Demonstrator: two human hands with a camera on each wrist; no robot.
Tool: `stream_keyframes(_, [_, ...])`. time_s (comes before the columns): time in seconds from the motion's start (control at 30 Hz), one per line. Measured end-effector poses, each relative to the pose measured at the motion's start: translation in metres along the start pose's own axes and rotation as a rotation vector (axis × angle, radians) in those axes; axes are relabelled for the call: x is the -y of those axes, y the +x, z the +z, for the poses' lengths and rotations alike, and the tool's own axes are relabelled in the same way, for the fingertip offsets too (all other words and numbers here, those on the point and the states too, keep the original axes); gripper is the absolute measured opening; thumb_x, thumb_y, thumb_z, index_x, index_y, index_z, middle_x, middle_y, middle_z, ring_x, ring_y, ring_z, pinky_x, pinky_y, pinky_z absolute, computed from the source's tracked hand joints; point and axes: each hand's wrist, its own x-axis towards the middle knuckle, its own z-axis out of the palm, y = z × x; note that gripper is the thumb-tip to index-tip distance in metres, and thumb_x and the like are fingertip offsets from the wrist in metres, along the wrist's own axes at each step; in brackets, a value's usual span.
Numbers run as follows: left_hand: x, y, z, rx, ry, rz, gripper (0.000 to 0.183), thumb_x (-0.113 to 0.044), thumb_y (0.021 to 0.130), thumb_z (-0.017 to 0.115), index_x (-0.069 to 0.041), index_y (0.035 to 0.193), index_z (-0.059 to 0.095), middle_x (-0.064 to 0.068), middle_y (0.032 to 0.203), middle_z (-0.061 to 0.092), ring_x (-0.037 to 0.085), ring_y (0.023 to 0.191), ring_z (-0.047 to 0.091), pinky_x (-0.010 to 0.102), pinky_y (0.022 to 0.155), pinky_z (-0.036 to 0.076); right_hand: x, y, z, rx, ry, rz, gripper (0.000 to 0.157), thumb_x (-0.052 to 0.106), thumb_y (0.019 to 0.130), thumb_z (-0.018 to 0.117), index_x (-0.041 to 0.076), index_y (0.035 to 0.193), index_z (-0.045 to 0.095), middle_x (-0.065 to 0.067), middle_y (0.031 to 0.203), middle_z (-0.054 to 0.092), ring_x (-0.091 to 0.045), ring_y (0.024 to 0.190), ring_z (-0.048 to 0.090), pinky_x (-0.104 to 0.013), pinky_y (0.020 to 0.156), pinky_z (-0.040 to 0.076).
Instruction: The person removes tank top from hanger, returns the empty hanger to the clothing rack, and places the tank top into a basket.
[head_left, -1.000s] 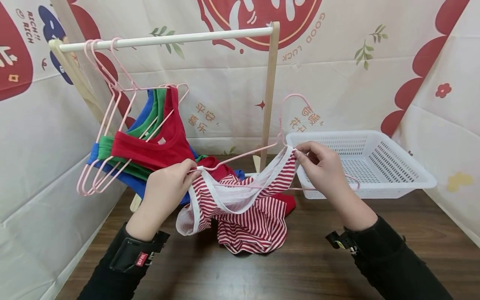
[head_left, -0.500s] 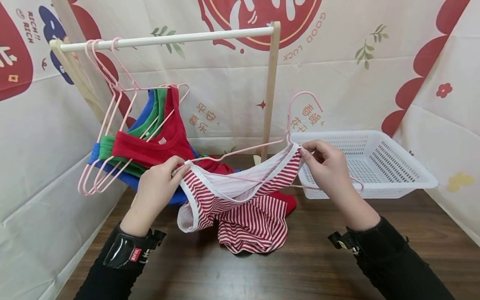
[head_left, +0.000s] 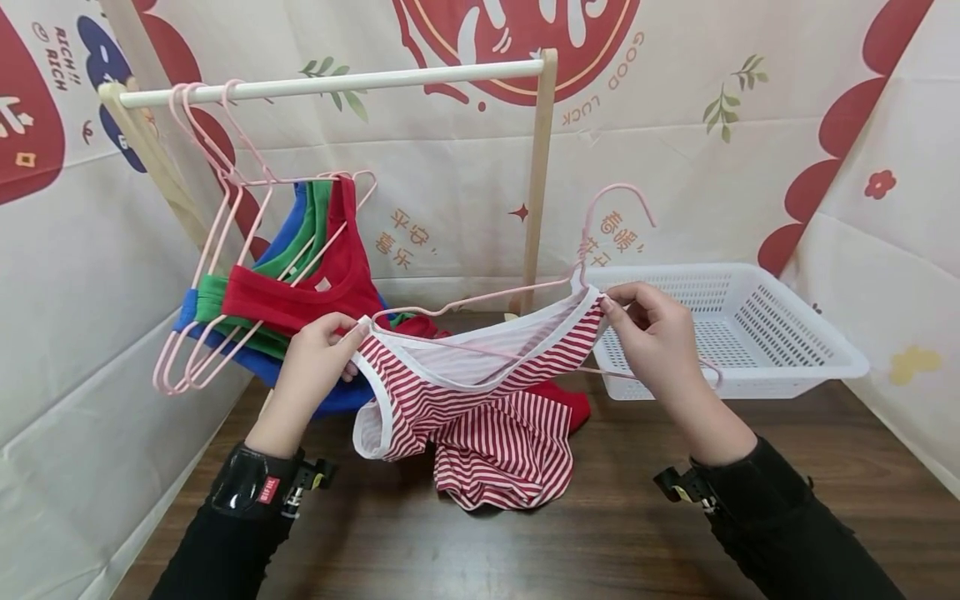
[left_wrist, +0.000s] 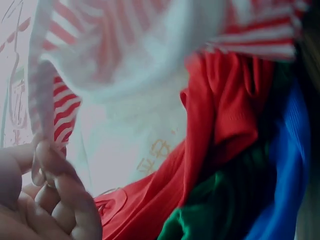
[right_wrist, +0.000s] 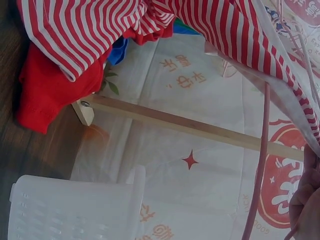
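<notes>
A red-and-white striped tank top with white trim is stretched between the two hands, its lower part drooping to the table. My left hand pinches one shoulder strap between thumb and forefinger, a grip the left wrist view shows close up. The other strap is pinched by my right hand. A pink hanger runs through the neck opening, hook upward. Its left end lies at the left strap, just beside my fingertips, and its right end sticks out past my right wrist. Part of the hanger is hidden by cloth and hand.
A rack with a white rail stands behind. Red, green and blue tank tops hang on pink hangers at its left. A white perforated basket stands right, behind my right hand. Printed cloth walls surround the wooden table.
My left hand has moved left and slightly up with its strap, spreading the neckline wider. The right hand has shifted slightly right, and the hanger's hook has moved right with it.
</notes>
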Motion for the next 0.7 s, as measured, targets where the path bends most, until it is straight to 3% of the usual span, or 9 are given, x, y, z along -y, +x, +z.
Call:
stream_keyframes(0.17, [0.001, 0.007, 0.003, 0.041, -0.152, -0.009, 0.041, -0.032, 0.098, 0.059, 0.001, 0.122, 0.057, 0.020, 0.095, 0.069, 0.021, 0.065, 0.067, 0.029, 0.065, 0.056, 0.000, 0.001, 0.003, 0.000, 0.009, -0.023, 0.006, -0.006, 0.087, 0.068, -0.003, 0.092, 0.070, -0.006, 0.068, 0.051, -0.010, 0.056, 0.035, -0.022, 0.051, 0.027])
stream_keyframes(0.4, [-0.008, 0.011, 0.006, 0.102, -0.292, 0.017, 0.043, -0.031, 0.105, 0.044, 0.004, 0.129, 0.054, 0.025, 0.108, 0.064, 0.020, 0.079, 0.070, 0.034, 0.076, 0.056, -0.007, 0.000, 0.007, 0.015, 0.029, -0.053, 0.005, -0.002, 0.087, 0.070, 0.001, 0.092, 0.071, -0.002, 0.068, 0.052, -0.011, 0.057, 0.036, -0.023, 0.051, 0.028])
stream_keyframes(0.57, [-0.013, 0.009, 0.006, 0.181, -0.300, 0.094, 0.045, -0.032, 0.106, 0.039, 0.005, 0.127, 0.054, 0.024, 0.109, 0.067, 0.027, 0.093, 0.070, 0.039, 0.082, 0.054, -0.007, 0.000, 0.009, 0.032, 0.030, -0.054, 0.005, -0.002, 0.087, 0.070, 0.000, 0.091, 0.071, -0.002, 0.071, 0.056, -0.012, 0.057, 0.037, -0.022, 0.051, 0.029])
stream_keyframes(0.7, [-0.017, 0.005, 0.007, 0.233, -0.273, 0.148, 0.042, -0.031, 0.106, 0.041, 0.004, 0.121, 0.058, 0.022, 0.107, 0.068, 0.030, 0.091, 0.070, 0.042, 0.083, 0.054, -0.007, 0.001, 0.012, 0.035, 0.033, -0.063, 0.004, -0.004, 0.087, 0.069, -0.003, 0.091, 0.070, -0.004, 0.072, 0.057, -0.012, 0.057, 0.037, -0.022, 0.051, 0.029])
